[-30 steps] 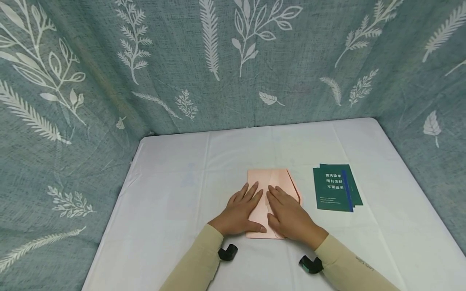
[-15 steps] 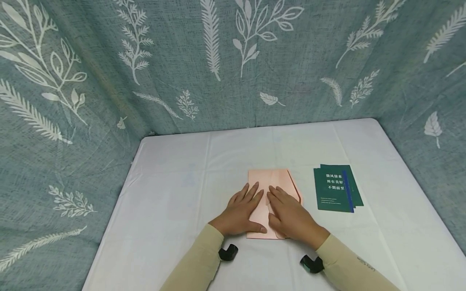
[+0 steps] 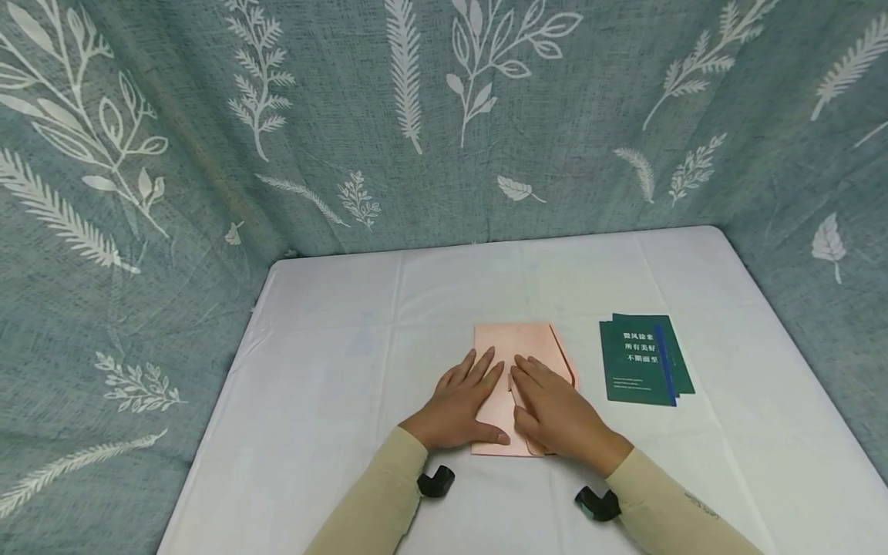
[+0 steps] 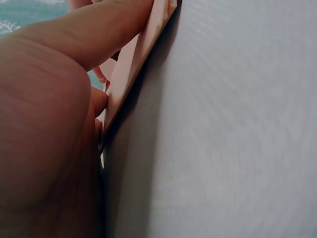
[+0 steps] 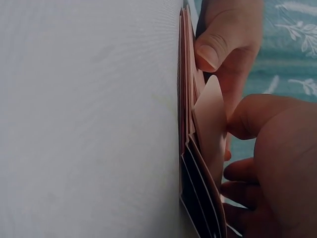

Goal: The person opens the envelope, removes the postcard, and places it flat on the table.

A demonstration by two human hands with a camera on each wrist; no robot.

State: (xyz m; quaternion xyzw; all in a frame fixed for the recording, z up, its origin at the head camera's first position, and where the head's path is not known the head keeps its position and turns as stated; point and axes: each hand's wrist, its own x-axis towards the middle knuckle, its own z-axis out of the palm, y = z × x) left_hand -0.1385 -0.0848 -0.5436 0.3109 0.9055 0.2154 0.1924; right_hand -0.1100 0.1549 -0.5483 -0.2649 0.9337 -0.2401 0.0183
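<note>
A pink paper envelope (image 3: pixel 519 336) lies flat on the white-covered table, with a dark slanted gap along its right edge. My left hand (image 3: pixel 458 407) rests on its left half, fingers spread and straight, thumb toward the lower middle. On the right half, my right hand (image 3: pixel 560 408) lies with fingers extended together, its fingertips near the envelope's middle. Seen edge-on in the right wrist view, the envelope shows several thin layers, and a rounded flap (image 5: pixel 212 116) stands slightly raised beside the right thumb. In the left wrist view, the left thumb (image 4: pixel 94 32) touches the envelope's edge.
Two overlapping dark green booklets (image 3: pixel 634 378), one with white lettering and a blue strip, lie right of the envelope. The white tablecloth (image 3: pixel 347 347) spreads around them. Patterned teal curtains (image 3: pixel 430 185) border the table's back and sides.
</note>
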